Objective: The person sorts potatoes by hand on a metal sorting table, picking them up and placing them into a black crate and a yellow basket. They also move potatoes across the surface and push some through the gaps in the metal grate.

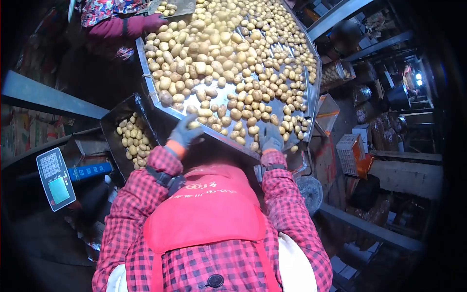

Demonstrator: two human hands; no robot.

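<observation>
A metal sorting table [194, 123] is heaped with potatoes [209, 53], thick at the far left and looser near the front. At its front edge, my left hand [185, 134] in a grey glove is closed around a single potato [193, 125]. My right hand [271, 138], also gloved, lies at the front right edge with its fingers stretched out among loose potatoes. Whether its fingertips touch one is hard to make out. Left of my left hand, a dark bin [109, 127] holds more potatoes.
A scale display [56, 179] stands at the left. At the upper left, another person's sleeve [109, 28] and gloved hand [154, 22] are by a metal tray [187, 7] with potatoes. A white crate [348, 153] and a round bucket [309, 192] are on the right.
</observation>
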